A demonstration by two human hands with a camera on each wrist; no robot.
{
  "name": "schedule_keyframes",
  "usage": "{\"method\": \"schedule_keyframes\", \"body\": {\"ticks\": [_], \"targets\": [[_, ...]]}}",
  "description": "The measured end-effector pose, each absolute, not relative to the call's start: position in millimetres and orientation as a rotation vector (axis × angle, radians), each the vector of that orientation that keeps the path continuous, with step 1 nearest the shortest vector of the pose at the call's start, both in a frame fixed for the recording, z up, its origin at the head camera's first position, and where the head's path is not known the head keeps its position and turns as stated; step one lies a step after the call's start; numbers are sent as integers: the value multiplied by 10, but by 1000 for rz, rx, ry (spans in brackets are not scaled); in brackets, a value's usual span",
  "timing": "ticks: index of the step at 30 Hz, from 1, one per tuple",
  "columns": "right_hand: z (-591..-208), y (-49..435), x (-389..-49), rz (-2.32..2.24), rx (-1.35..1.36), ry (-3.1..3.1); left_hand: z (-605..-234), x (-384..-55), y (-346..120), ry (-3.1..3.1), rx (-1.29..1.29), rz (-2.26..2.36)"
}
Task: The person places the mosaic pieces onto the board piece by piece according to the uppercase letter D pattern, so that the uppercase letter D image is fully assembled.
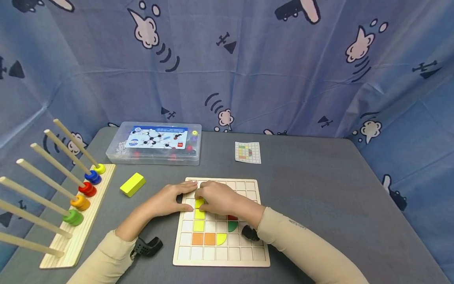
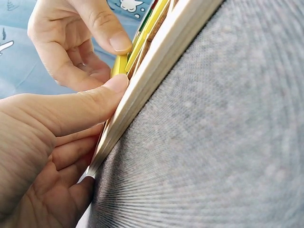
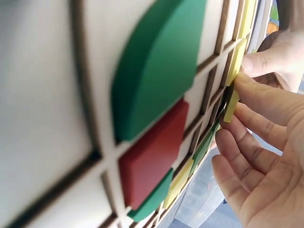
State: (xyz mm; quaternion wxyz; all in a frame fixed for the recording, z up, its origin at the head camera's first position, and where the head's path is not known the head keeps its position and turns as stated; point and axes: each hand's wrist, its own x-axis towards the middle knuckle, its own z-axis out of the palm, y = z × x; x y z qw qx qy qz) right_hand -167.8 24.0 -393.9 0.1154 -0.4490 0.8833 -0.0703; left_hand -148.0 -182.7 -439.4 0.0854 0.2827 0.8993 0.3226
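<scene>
A wooden grid board point(image 1: 221, 263) lies flat on the grey table. My right hand point(image 1: 218, 197) reaches over its upper left part and pinches a yellow square tile point(image 3: 232, 107) between thumb and fingers, tilted at the grid. Further yellow tiles point(image 1: 199, 225) run down the same column. My left hand point(image 1: 166, 201) rests at the board's left edge, thumb and fingers spread, with the thumb point(image 2: 116, 83) close by the yellow tile. Lower on the grid sit orange tiles point(image 1: 209, 239), a yellow quarter-round point(image 1: 221, 238), a green quarter-round point(image 1: 232, 226) and a red tile point(image 3: 154, 156), partly hidden by my right arm in the head view.
A small printed pattern card point(image 1: 248, 152) lies behind the board. Back left is a clear plastic case point(image 1: 156, 157) with a molecule label. A yellow block point(image 1: 133, 184) lies left of the board. Farther left, a wooden peg rack point(image 1: 71, 252) carries coloured rings.
</scene>
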Motion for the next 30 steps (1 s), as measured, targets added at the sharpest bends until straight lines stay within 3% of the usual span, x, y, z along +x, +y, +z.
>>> {"method": "schedule_keyframes", "body": {"ticks": [30], "targets": [[-3912, 478, -1621, -368, -1271, 2558, -4377, -1454, -1816, 2670, 802, 971]]}}
